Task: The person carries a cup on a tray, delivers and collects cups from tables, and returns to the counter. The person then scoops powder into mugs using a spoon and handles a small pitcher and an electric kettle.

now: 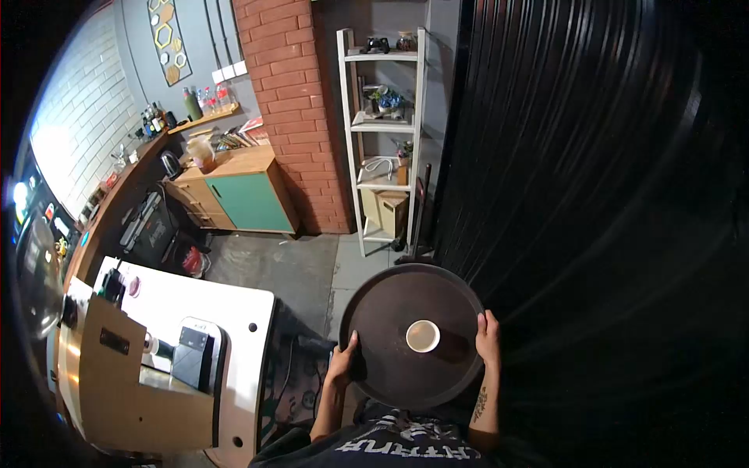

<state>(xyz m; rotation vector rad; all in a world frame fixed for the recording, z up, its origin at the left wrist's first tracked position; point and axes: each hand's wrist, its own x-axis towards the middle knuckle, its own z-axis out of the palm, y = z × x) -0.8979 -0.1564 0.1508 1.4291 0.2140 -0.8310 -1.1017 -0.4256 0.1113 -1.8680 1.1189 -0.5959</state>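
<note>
My left hand (341, 364) and right hand (489, 342) grip a round dark-brown tray (382, 312). Round white cup (423, 336) stands on it, between both hands.

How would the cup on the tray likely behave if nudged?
The cup would probably slide or tip, standing loose on the tray. Its tan inside may be liquid, so it might spill. With left hand and right hand holding the tray, tilting could shift it.
</note>
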